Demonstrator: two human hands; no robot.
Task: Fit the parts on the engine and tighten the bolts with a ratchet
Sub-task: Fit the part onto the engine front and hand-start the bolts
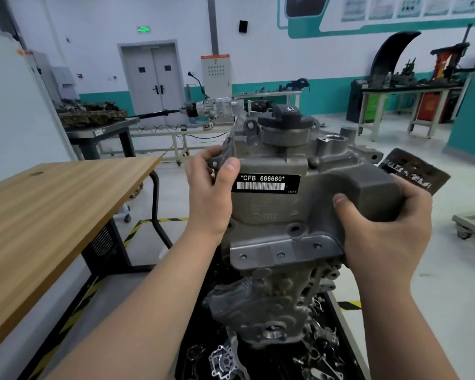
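L grip (209,187) clasping cover (272,223) at left edge, R grip (381,229) clasping right end, cover betw both

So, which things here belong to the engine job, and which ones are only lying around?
For the job: cast cover, gripped by left hand and right hand; engine below it; loose parts in the black tray. No ratchet shows.
Lying about: wooden table; gearbox on the far stand; dark plate at right; grey double door.
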